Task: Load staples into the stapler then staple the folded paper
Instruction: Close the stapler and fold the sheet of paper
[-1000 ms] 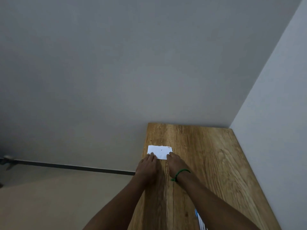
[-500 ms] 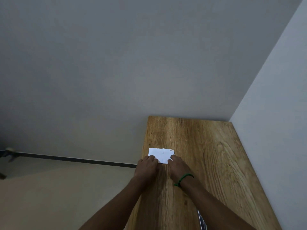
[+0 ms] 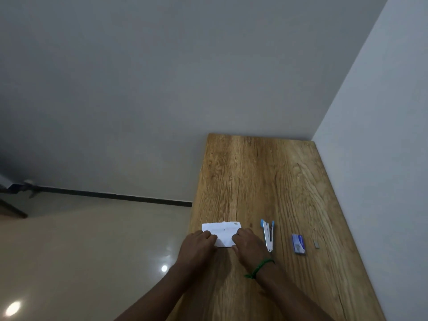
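Note:
A folded white paper [image 3: 223, 232] lies near the left edge of the wooden table [image 3: 254, 181]. My left hand [image 3: 198, 247] presses on its left end and my right hand [image 3: 249, 247], with a green band at the wrist, presses on its right end. Right of the paper lies a blue and silver stapler [image 3: 268, 235], lengthwise and apart from my hands. Further right sits a small blue staple box [image 3: 298, 243], and beyond it a short strip of staples [image 3: 316, 244].
The table runs along a white wall [image 3: 382, 158] on the right and ends at a grey wall [image 3: 162, 89] at the far side. Left of the table edge is glossy beige floor [image 3: 92, 251].
The view has tilted down, so the stapler, staple box and staple strip now show. Both hands stay pressed on the paper, whose fold looks smaller.

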